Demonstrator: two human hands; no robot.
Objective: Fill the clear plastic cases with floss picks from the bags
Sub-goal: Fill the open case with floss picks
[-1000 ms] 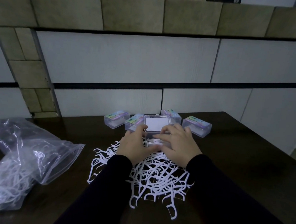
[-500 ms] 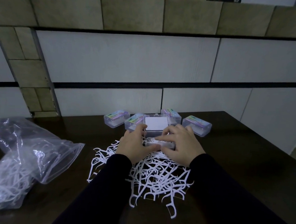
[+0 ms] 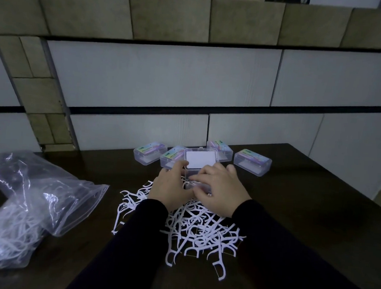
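Note:
A clear plastic case (image 3: 200, 161) stands open at the middle of the dark table, its lid with a white label raised toward the wall. My left hand (image 3: 170, 184) holds the case's left side, thumb up by the lid's corner. My right hand (image 3: 221, 186) lies over the case's front right, its fingers on white floss picks at the case's opening. A loose heap of white floss picks (image 3: 193, 229) lies on the table just in front of both hands, partly hidden by my sleeves.
Several closed clear cases (image 3: 252, 162) with coloured labels stand in a row behind the open one, near the tiled wall. A clear plastic bag (image 3: 29, 203) holding more picks lies at the left. The table's right edge (image 3: 347, 187) falls away at the right.
Both hands have stayed at the open case; my right hand's fingers have shifted slightly over the picks at its front. The case and the heap have kept their places.

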